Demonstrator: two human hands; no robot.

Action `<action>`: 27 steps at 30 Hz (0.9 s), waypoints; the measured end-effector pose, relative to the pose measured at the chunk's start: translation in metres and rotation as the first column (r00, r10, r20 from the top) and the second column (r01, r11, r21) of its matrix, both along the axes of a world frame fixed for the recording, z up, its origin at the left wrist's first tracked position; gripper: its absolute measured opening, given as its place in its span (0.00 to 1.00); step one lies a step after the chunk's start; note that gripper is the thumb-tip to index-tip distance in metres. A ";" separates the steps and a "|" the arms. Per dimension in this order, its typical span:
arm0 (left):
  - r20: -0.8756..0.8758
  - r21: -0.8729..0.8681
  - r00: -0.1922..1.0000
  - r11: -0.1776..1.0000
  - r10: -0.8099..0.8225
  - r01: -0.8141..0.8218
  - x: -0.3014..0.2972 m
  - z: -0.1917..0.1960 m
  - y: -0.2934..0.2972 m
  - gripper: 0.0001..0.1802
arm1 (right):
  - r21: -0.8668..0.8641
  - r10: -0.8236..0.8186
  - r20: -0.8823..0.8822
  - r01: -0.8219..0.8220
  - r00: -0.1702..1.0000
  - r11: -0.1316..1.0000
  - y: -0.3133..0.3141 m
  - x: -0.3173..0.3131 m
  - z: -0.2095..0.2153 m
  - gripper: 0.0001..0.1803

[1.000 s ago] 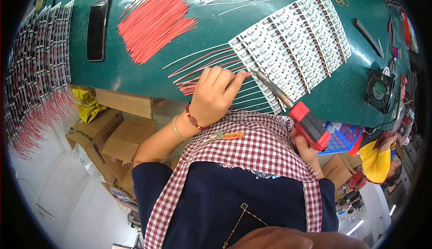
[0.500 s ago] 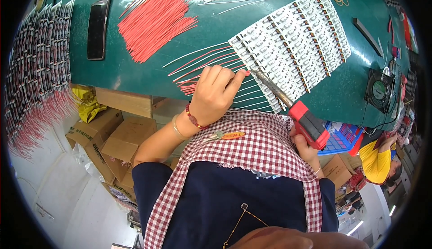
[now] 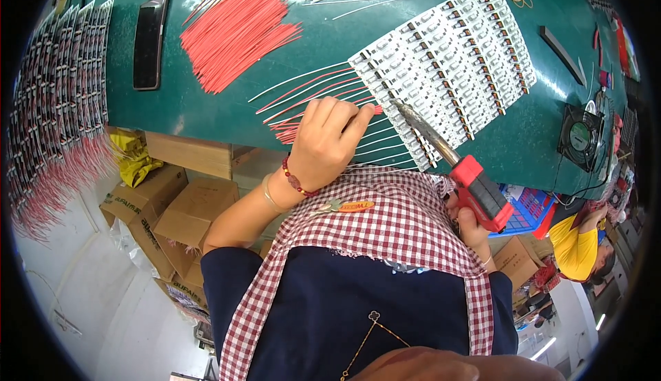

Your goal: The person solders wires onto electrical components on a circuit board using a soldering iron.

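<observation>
Two hands are at work from where I watch: my left hand (image 3: 329,143) rests curled, fingertips pinching thin red and white wires (image 3: 310,98) fanned along the green table (image 3: 206,112) edge, beside the white circuit-board panel (image 3: 447,57). My right hand (image 3: 475,233) is closed around the red-handled soldering iron (image 3: 454,164), tip at the panel's lower edge. Those wires look light, floppy, easily scattered; I'd judge pinching near the ends best.

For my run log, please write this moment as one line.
left hand: holds red wire at board panel | right hand: grips red soldering iron, tip at panel edge | surface: green table
</observation>
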State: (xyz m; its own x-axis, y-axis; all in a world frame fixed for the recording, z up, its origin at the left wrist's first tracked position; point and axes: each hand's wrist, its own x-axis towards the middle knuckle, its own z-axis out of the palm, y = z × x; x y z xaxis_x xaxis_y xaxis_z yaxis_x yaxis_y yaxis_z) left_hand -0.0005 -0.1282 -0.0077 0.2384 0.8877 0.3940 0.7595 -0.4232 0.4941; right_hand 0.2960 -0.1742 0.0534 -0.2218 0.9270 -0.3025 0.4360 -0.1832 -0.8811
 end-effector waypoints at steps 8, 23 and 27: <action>0.014 0.021 0.999 0.999 -0.031 0.031 0.005 0.003 -0.007 0.19 | -0.048 -0.001 -0.034 -0.001 0.999 0.999 -0.007 0.011 -0.004 0.13; 0.028 0.002 0.999 0.999 -0.040 0.040 0.009 -0.002 -0.006 0.19 | 0.018 0.082 0.028 -0.083 0.996 0.996 -0.007 0.012 -0.010 0.10; 0.027 -0.019 0.999 0.999 -0.046 0.046 0.010 -0.001 -0.007 0.18 | -0.039 0.073 0.047 -0.071 0.996 0.997 -0.008 0.013 -0.011 0.11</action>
